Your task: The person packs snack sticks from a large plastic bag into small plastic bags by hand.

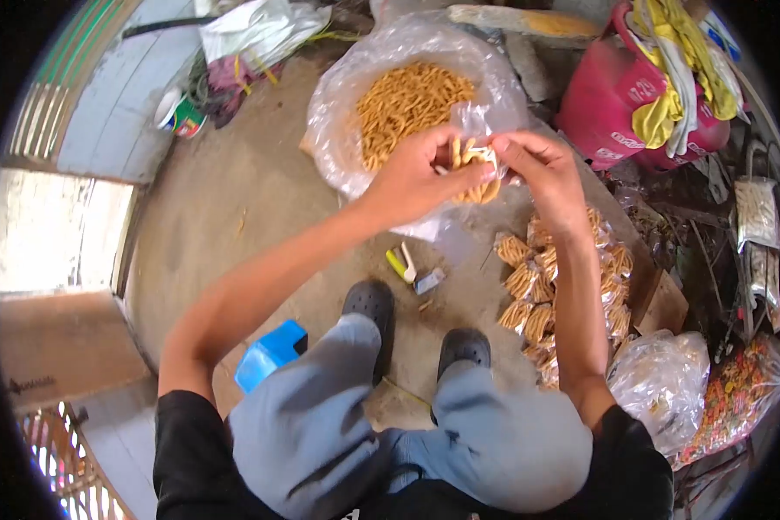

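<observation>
Fingers of left hand [420,178] and right hand [546,173] grasping small clear bag [478,178] of tan snack sticks, held above near edge of plastic-lined heap [412,104].

Both forearms reach up the frame, converging right of upper centre; the left hand [425,178] curls palm-up, thumb pointing right, while the right hand [542,173] bends inward, thumb and index pinched close together

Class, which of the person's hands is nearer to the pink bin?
The right. In this view, the right hand is just left of the pink bin; the left hand is farther left, across the small plastic bag.
</observation>
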A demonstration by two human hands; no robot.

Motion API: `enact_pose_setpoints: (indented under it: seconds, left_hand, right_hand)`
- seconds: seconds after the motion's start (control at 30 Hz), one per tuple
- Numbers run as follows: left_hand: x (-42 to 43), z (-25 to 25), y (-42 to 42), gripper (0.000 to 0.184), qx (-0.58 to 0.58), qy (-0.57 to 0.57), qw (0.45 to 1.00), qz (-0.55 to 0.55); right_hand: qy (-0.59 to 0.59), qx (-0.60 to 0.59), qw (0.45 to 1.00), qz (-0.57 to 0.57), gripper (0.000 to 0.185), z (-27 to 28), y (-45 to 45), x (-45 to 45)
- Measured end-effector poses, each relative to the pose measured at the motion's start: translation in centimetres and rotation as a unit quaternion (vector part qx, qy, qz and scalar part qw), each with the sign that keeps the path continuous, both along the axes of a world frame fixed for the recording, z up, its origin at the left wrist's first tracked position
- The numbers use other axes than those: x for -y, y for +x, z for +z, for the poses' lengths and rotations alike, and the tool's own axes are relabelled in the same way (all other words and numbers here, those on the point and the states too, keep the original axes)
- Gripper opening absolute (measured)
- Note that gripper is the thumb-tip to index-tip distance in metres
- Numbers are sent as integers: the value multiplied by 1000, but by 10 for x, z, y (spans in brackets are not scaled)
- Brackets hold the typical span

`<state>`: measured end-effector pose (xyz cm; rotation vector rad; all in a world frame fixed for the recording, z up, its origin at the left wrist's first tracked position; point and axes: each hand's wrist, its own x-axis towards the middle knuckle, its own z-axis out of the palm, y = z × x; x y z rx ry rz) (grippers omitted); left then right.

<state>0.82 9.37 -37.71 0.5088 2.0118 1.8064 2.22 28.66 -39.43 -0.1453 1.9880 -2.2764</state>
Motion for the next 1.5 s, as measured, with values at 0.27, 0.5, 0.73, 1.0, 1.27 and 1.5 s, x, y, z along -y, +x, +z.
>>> enact_pose_setpoints:
  seconds: [0.27,0.5,0.73,1.0,1.27,1.5]
  left_hand:
    - [23,14,13,32,-45,-39,998,-2]
    - [13,19,-7,29,-48,-33,998,-38]
    - [-13,1,-13,26,-70,-87,988,-108]
    - [-13,-41,22,28,-23,-32,994,-104]
    - [1,-48,45,36,120,114,986,4]
    - [16,-43,60,35,164,129,974,84]
  right_hand:
    - [50,-29,997,49,22,20,4,10]
    - [195,-25,976,96,19,67,-7,-8]
    - [99,-14,995,-4,18,24,26,-21]
    - [92,32,993,-65,19,-10,61,-13]
    - [47,40,991,-116,19,-13,72,15]
    - [-14,56,991,-122,24,-21,86,35]
